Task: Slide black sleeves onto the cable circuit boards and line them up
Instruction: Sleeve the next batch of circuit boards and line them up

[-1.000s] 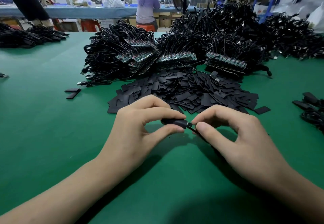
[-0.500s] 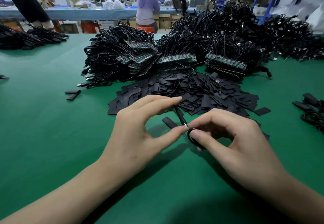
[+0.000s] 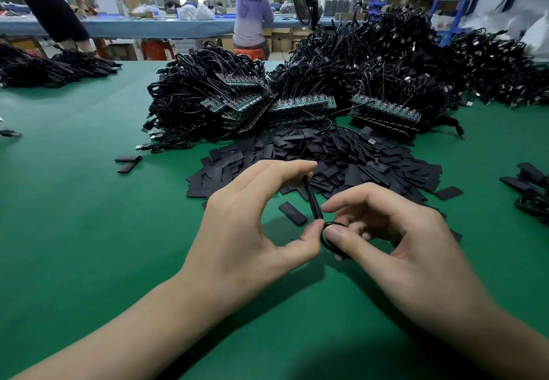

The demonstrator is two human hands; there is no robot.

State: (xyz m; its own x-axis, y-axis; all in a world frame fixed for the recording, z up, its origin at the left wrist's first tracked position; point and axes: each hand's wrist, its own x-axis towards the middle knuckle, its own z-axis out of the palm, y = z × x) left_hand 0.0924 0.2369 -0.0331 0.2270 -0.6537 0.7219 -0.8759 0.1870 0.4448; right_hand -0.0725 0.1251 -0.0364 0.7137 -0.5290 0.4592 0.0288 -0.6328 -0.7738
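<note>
With left hand [image 3: 246, 225], pinches sleeve [image 3: 312, 201] end to end between index and thumb; with right hand [image 3: 413, 249], pins cable loop [image 3: 326, 244] under thumb, fingers curled.

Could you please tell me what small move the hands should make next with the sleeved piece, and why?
Probably ease the black sleeve along with the left hand while the right hand steadies the cable. The sleeve stands tilted, pinched end to end between left forefinger and thumb, and the cable loops from its lower end into the right hand's pinch, so final seating seems the likely step.
</note>
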